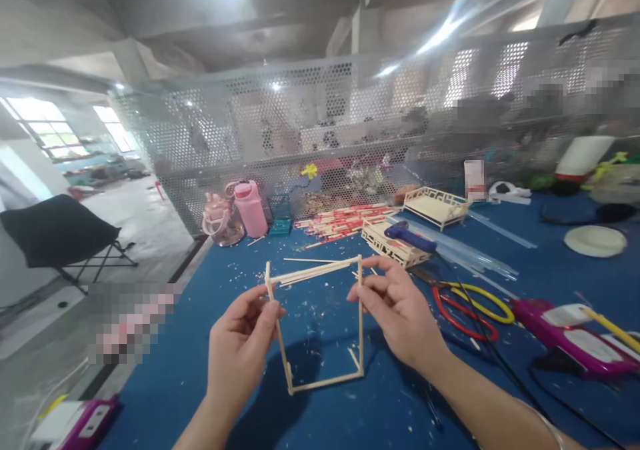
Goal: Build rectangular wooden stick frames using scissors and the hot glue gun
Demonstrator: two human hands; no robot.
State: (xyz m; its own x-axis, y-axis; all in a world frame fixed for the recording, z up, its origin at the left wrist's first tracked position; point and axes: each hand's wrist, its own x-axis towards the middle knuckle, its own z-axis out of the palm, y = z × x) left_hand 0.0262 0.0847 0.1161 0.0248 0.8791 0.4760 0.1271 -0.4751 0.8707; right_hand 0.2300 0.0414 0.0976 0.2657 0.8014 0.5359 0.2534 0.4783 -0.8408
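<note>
I hold a rectangular frame of thin wooden sticks (361, 343) up above the blue table (200, 343). My left hand (240, 350) pinches the frame's left upright between thumb and fingers. My right hand (395, 310) pinches the right upright near its top corner. Several loose-looking sticks lie across the frame's top edge (315, 271). The lower bar (325, 382) hangs free above the table.
Behind lie a pile of red-and-white sticks (345, 222), two small wooden model beds (435, 207) (393, 245), a blue-handled glue gun (410, 237), red and yellow pliers (470, 307), a magenta tool (575, 340), two pink bottles (250, 207) and a mesh partition (350, 123). A black chair (60, 233) stands at left.
</note>
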